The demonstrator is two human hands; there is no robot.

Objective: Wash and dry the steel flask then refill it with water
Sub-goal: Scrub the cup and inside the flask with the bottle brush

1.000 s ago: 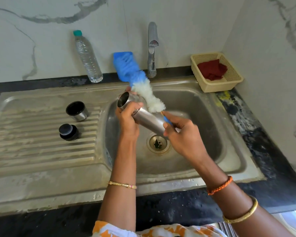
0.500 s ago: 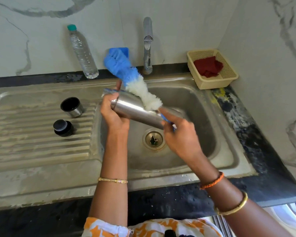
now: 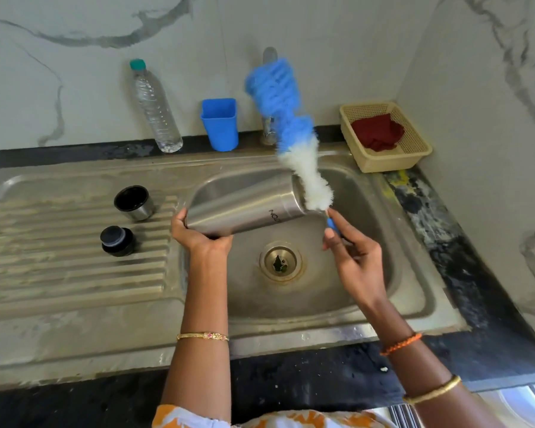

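Note:
The steel flask lies almost level above the sink basin, its base pointing right. My left hand grips its left end from below. My right hand pinches the blue handle of a bottle brush, whose white and blue bristles stand up past the flask's base, outside the flask. The flask's steel cup and black stopper stand on the ribbed drainboard at the left.
A clear plastic water bottle and a blue tumbler stand against the back wall. The tap is partly hidden behind the brush. A beige basket with a dark red cloth sits at the back right.
The flask has swung round so its base now points right and it lies flatter. The brush has moved right and up, now upright beside the base. The blue tumbler is uncovered.

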